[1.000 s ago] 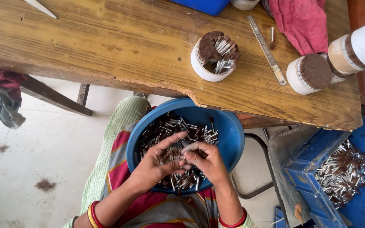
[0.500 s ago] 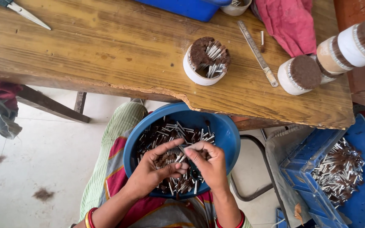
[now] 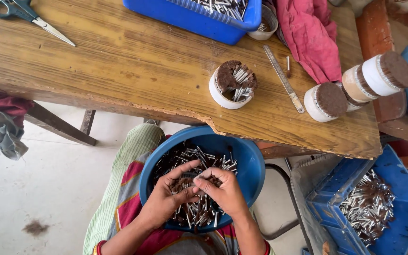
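Both hands over blue basin (image 3: 253, 165) on lap, at 6 o'clock below tabletop (image 3: 119, 71) edge. Left hand (image 3: 166, 200) and right hand (image 3: 223, 191) pinched together on small bunch of thin metal-tipped sticks (image 3: 190, 175) above loose pile. Part-filled white cup (image 3: 230, 85) at 12 o'clock from basin. Judgement: keep bunch aligned, tips one way, grip low over basin so strays drop back in.

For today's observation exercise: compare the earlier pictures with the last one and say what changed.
The left hand and right hand have drawn closer, fingertips meeting over the small metal pieces. The view tilted up, showing scissors. The blue bowl stayed on the lap.
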